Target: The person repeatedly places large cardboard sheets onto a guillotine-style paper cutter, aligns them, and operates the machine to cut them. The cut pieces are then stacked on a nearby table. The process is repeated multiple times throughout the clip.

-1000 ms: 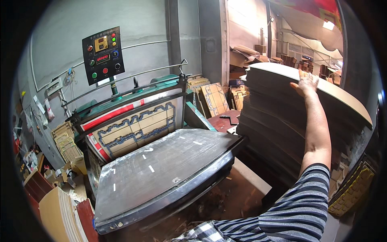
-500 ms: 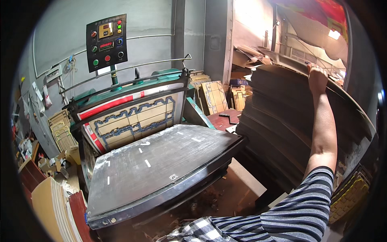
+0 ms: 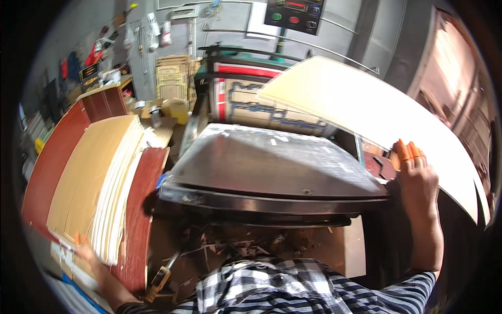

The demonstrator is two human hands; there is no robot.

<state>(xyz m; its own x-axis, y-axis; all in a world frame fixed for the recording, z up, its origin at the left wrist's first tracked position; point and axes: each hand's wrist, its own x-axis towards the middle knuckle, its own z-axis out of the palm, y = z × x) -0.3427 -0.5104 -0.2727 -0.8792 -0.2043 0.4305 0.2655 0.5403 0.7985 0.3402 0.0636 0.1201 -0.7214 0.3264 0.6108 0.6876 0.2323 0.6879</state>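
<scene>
Around us is a crowded workshop with a grey wall, and a die-cutting machine with a dark steel platen [image 3: 272, 165] stands in front. Our right hand [image 3: 415, 180], with orange fingertip covers, grips the near edge of a large pale cardboard sheet [image 3: 366, 112] held above the platen's right edge. Our left hand [image 3: 86, 251] rests on the near corner of a stack of sheets [image 3: 97, 183]; we cannot tell if it grips. We judge the sheet is not yet laid down.

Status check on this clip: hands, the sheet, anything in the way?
Right hand grips the pale sheet, held over the machine bed. Left hand on the sheet stack. Nothing in the way.
</scene>
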